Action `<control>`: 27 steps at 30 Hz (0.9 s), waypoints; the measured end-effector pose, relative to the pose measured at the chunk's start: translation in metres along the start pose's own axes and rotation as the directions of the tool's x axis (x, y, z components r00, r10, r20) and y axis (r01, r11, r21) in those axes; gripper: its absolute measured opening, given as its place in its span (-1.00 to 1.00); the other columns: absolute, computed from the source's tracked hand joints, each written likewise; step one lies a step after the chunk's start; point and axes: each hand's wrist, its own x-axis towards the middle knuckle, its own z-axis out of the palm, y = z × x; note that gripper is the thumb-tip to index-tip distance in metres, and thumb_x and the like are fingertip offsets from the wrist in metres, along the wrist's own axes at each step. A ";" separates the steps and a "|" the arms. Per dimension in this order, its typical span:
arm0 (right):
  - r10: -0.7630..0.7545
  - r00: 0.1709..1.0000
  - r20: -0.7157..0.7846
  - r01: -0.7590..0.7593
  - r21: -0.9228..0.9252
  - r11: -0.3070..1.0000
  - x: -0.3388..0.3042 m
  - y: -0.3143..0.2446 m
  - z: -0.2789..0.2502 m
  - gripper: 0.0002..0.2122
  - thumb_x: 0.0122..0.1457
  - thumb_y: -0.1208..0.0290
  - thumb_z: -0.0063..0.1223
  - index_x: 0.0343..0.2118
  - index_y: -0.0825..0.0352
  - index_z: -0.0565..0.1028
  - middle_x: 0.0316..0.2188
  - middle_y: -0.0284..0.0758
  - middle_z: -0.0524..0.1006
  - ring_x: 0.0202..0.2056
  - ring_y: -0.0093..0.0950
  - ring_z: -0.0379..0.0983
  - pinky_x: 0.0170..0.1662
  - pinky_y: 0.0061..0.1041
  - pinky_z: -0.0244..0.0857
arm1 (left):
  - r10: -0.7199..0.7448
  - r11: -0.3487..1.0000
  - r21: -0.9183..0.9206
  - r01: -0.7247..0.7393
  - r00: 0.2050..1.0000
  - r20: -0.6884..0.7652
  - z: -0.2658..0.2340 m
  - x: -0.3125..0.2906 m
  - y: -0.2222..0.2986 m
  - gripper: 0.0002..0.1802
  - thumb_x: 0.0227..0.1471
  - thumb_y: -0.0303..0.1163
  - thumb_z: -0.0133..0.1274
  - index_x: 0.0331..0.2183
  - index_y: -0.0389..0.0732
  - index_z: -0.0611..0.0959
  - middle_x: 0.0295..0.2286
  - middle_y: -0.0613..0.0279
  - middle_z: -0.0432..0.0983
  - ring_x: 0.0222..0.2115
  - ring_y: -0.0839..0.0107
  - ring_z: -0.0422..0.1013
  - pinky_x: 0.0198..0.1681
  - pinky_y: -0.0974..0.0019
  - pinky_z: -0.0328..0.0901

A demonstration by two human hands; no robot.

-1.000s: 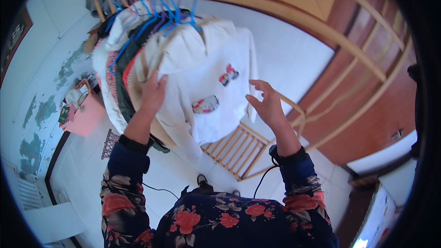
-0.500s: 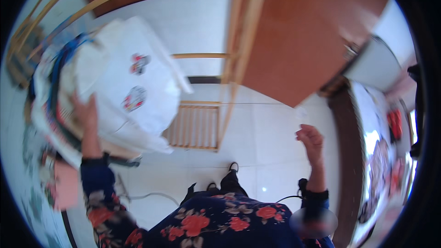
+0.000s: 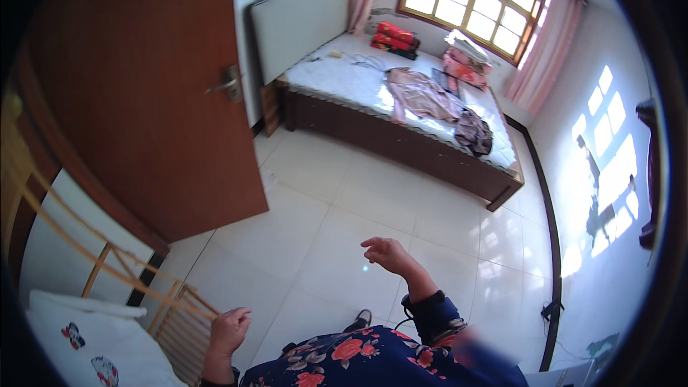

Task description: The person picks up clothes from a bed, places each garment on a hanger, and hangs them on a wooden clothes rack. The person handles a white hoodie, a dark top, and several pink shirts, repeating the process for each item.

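My left hand [image 3: 231, 330] is in the air near the lower left. Its fingers are curled in, with nothing visible in them. Beside it, at the lower left, hangs a white cloth with small printed figures [image 3: 79, 358], apart from the hand. The light wooden rack [image 3: 179, 322] carrying the cloth stands just left of that hand. My right hand [image 3: 387, 254] hovers over the tiled floor in front of me, index finger stretched and the others loosely bent. It holds nothing and touches nothing.
A brown door [image 3: 143, 100] with a metal handle [image 3: 228, 84] stands open at the left. Beyond the pale floor tiles is a bed [image 3: 401, 132] with crumpled clothes [image 3: 423, 93] and folded red bedding [image 3: 395, 39]. A sunlit wall [image 3: 616, 193] borders the right.
My view has turned right, bringing the bed and window into sight. My left hand has come away from the white cloth. The right hand remains raised without an object.
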 end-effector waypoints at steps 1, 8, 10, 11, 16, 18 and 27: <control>-0.029 0.999 -0.032 0.030 0.012 0.999 -0.006 0.016 -0.021 -0.76 -0.02 0.46 -0.01 -0.25 0.36 0.40 -0.56 -0.36 0.47 -0.52 -0.61 0.37 -0.43 -0.62 0.27 | 0.013 1.000 -0.029 -0.011 0.998 0.065 0.019 0.019 0.016 -0.80 -0.24 -0.42 0.01 -0.40 -0.12 0.53 -0.61 0.24 0.45 -0.56 0.27 0.39 -0.48 0.32 0.29; 0.182 0.891 -0.416 -0.113 0.186 0.976 -0.074 0.127 -0.168 -0.75 -0.04 0.45 0.00 -0.27 0.39 0.40 -0.57 -0.35 0.46 -0.54 -0.61 0.38 -0.45 -0.65 0.28 | 0.056 0.996 0.037 -0.085 0.871 0.487 0.145 0.139 0.099 -0.71 -0.20 -0.27 0.00 -0.31 -0.07 0.50 -0.55 0.27 0.47 -0.47 0.28 0.40 -0.41 0.26 0.28; 0.278 0.836 -0.474 -0.200 0.210 0.957 -0.093 0.150 -0.200 -0.76 -0.04 0.48 -0.02 -0.26 0.41 0.39 -0.55 -0.33 0.47 -0.53 -0.60 0.39 -0.44 -0.65 0.28 | 0.087 0.990 0.042 -0.134 0.819 0.567 0.178 0.171 0.123 -0.70 -0.18 -0.27 0.00 -0.29 -0.08 0.50 -0.54 0.26 0.48 -0.47 0.28 0.40 -0.40 0.28 0.28; 0.328 0.805 -0.495 -0.248 0.222 0.943 -0.099 0.160 -0.212 -0.76 -0.04 0.50 -0.04 -0.26 0.42 0.39 -0.53 -0.32 0.47 -0.52 -0.59 0.40 -0.42 -0.64 0.28 | 0.110 0.987 0.032 -0.160 0.794 0.597 0.193 0.184 0.134 -0.70 -0.18 -0.27 0.00 -0.29 -0.09 0.49 -0.54 0.25 0.48 -0.48 0.28 0.41 -0.41 0.29 0.28; 0.405 0.757 -0.513 -0.237 0.363 0.901 -0.089 0.201 -0.249 -0.77 -0.03 0.52 -0.03 -0.26 0.41 0.39 -0.53 -0.32 0.47 -0.51 -0.59 0.39 -0.42 -0.63 0.26 | 0.142 0.970 0.030 -0.239 0.667 0.731 0.254 0.253 0.180 -0.68 -0.16 -0.25 -0.01 -0.27 -0.11 0.49 -0.53 0.24 0.48 -0.46 0.29 0.41 -0.38 0.31 0.28; 0.381 0.789 -0.481 -0.185 0.406 0.895 -0.072 0.217 -0.262 -0.77 -0.03 0.52 -0.03 -0.25 0.41 0.39 -0.52 -0.32 0.47 -0.50 -0.59 0.40 -0.41 -0.64 0.27 | 0.137 0.958 0.069 -0.279 0.653 0.745 0.277 0.287 0.190 -0.67 -0.16 -0.24 -0.02 -0.27 -0.11 0.48 -0.52 0.23 0.48 -0.45 0.29 0.41 -0.38 0.30 0.28; 0.531 0.625 -0.572 -0.287 0.464 0.838 0.005 0.244 -0.382 -0.76 -0.05 0.51 -0.02 -0.25 0.41 0.38 -0.54 -0.31 0.47 -0.53 -0.57 0.39 -0.43 -0.62 0.29 | 0.210 0.933 0.002 -0.359 0.549 0.809 0.401 0.486 0.258 -0.67 -0.15 -0.23 -0.05 -0.25 -0.06 0.47 -0.44 0.19 0.48 -0.37 0.21 0.39 -0.30 0.20 0.27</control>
